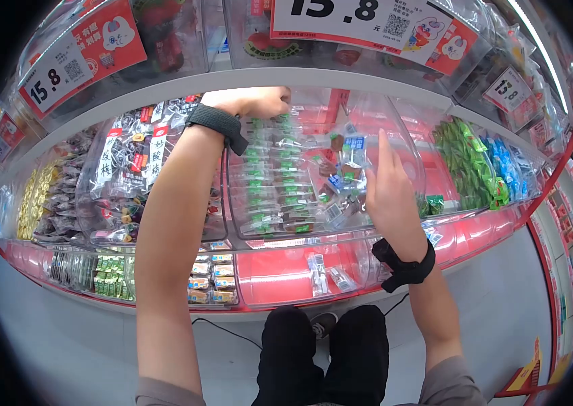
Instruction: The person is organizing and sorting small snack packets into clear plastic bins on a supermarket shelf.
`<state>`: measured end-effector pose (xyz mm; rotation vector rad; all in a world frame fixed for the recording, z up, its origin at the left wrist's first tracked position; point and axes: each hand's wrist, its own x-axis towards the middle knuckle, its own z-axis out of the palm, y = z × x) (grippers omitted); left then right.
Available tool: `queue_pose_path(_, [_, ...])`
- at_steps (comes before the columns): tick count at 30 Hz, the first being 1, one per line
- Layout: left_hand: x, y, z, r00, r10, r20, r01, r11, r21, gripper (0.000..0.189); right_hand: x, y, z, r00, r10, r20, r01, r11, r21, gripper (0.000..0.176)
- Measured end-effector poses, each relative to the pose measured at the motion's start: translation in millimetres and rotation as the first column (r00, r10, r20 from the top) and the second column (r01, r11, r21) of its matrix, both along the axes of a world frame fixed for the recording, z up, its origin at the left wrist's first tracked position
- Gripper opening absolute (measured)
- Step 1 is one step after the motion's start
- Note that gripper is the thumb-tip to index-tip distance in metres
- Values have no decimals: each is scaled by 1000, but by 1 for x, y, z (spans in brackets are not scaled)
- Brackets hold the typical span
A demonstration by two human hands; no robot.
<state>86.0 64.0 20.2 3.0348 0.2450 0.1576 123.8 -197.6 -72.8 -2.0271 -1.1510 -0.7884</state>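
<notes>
My left hand (267, 103) reaches to the back of a clear plastic bin (231, 203), just under the shelf above. Its fingers are curled closed at the far end of rows of small clear packets with green labels (273, 179); what they hold, if anything, is hidden. On the bin's right side my right hand (390, 189) is open, fingers stretched out and pointing away from me. Beside it lies a loose jumble of clear packets with blue and white labels (348, 166). Both wrists wear black straps.
Bags of dark dried fruit (134, 159) fill the bin to the left. Green packets (461, 159) and blue packets (503, 166) stand to the right. A lower red shelf (276, 274) holds a few packets. Price signs (367, 24) hang from the upper shelf.
</notes>
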Motion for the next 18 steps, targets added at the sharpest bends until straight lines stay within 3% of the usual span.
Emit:
queue_pose_path(3, [-14, -14, 11, 1000, 9, 15, -10, 997, 83, 40, -14, -9, 5, 958, 165, 236, -173, 985, 14, 37])
queue_pose_path(5, [-7, -8, 8, 1000, -8, 15, 6, 991, 132, 41, -39, -29, 7, 881, 438, 179, -440, 897, -35, 32])
queue_pose_path(8, [-13, -14, 10, 999, 36, -16, -35, 996, 81, 41, -59, -31, -12, 731, 602, -322, -682, 634, -365, 21])
queue_pose_path(10, [-7, -7, 2, 1000, 23, 5, -24, 997, 72, 40, -63, -20, -55, 729, 422, -540, -678, 553, -483, 15])
queue_pose_path(13, [-4, -4, 4, 1000, -9, 18, 7, 993, 121, 40, -59, 0, -107, 869, 145, -472, -489, 383, -783, 20])
queue_pose_path(16, [-7, -9, 8, 1000, -12, 5, 11, 981, 193, 40, -43, 14, -140, 914, 137, -382, -405, 346, -846, 37])
queue_pose_path(18, [-7, -8, 8, 999, -33, 22, 29, 982, 189, 40, -37, 22, -141, 932, 4, -363, -357, 187, -915, 48])
